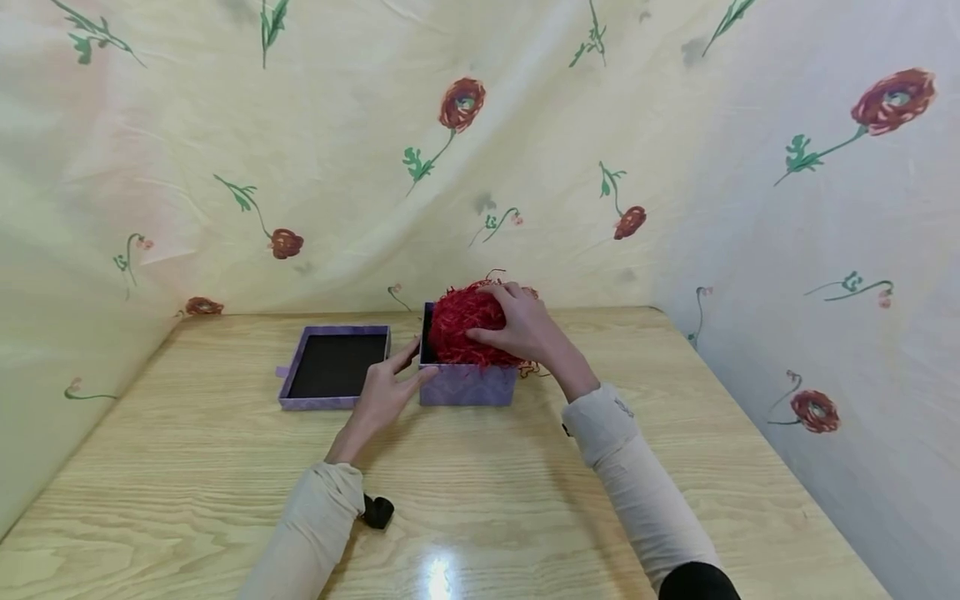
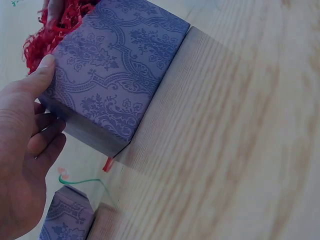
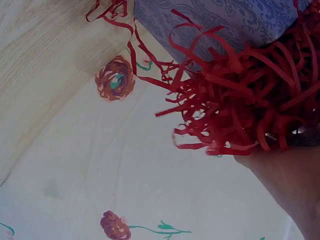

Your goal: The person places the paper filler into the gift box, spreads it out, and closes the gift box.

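Observation:
A purple patterned box [image 1: 467, 387], dark inside, stands on the table with red shredded paper [image 1: 467, 325] heaped above its rim. My left hand [image 1: 384, 392] holds the box at its front left corner. In the left wrist view the thumb lies on the patterned wall near the rim, with curled fingers at the adjoining side. My right hand [image 1: 525, 325] grips the shredded paper from above, thumb and fingers spread round the heap. Loose red strands [image 3: 195, 100] hang over the box's right side in the right wrist view. Anything beneath the paper is hidden.
Left of the box lies its purple lid [image 1: 337, 367], black inside face up, with a small tab at its left edge. The wooden table [image 1: 480, 467] meets a flower-printed cloth [image 1: 337, 167] behind and at both sides.

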Demonstrator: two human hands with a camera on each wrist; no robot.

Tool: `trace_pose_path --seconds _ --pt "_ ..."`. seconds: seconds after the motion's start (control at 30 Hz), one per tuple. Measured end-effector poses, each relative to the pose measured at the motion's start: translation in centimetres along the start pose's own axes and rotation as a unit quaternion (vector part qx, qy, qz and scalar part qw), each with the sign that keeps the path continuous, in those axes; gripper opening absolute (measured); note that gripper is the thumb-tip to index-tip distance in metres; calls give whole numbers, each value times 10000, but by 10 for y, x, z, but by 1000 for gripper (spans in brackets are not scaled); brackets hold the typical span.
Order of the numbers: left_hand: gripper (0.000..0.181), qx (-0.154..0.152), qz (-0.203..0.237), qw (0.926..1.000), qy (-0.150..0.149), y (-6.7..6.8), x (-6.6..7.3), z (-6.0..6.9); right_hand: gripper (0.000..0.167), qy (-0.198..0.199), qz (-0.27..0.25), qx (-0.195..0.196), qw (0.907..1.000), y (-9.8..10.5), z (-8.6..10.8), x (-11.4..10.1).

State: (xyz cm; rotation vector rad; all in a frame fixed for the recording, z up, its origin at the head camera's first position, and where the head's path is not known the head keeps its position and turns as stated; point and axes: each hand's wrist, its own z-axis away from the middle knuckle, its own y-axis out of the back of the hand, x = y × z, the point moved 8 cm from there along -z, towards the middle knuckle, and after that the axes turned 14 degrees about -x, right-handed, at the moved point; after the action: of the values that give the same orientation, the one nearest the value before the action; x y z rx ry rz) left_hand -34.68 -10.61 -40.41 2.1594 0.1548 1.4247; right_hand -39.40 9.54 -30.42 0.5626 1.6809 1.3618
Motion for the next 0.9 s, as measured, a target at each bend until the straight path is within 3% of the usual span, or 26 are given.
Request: trace_pose_path --seconds 0.23,0.4,0.63,0.9 --pt "65 50 -95 9999 33 2 0 0 73 46 -175 0 9998 2 11 2" --pt "65 45 -80 10000 26 1 -1 0 67 26 -202 -248 9995 -5 16 5" --pt "65 49 -108 9999 -5 1 0 1 62 169 -504 -576 9969 -16 14 2" --pt "67 1 -60 10000 75 0 -2 1 54 396 -390 -511 9971 -22 7 -5"
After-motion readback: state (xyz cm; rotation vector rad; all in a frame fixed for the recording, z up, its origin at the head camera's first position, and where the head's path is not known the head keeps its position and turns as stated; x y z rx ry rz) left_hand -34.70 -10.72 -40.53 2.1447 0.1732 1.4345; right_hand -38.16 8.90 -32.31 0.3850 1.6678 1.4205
